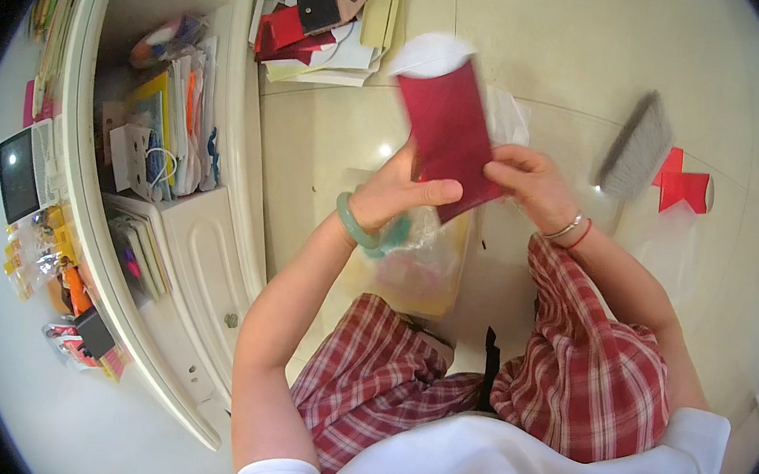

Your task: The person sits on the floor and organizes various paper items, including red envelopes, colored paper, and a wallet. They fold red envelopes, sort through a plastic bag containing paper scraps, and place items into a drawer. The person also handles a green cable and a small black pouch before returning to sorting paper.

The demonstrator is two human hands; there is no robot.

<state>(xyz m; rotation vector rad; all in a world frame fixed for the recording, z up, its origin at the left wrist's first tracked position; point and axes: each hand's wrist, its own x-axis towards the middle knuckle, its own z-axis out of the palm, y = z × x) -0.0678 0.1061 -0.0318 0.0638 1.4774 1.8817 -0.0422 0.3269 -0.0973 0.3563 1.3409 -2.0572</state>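
Observation:
Both hands hold a dark red folder-like sleeve [447,129] up over the floor, tilted and slightly blurred. A white piece with a rounded edge [435,53] sticks out of its far end. My left hand [395,188] wraps round the sleeve's left side, thumb across the front, with a green bangle on the wrist. At its lower right edge, my right hand [535,183] pinches it between thumb and fingers. Below the hands lies a clear plastic bag [418,268] with pale, yellowish contents; what is in it is hard to make out.
A pile of papers, a red case and a black-and-tan case [329,5] lies at the far left. On the right are a grey-bristled brush [637,148] and red packets [684,189]. A white cabinet [214,248] with an open, paper-filled shelf stands along the left.

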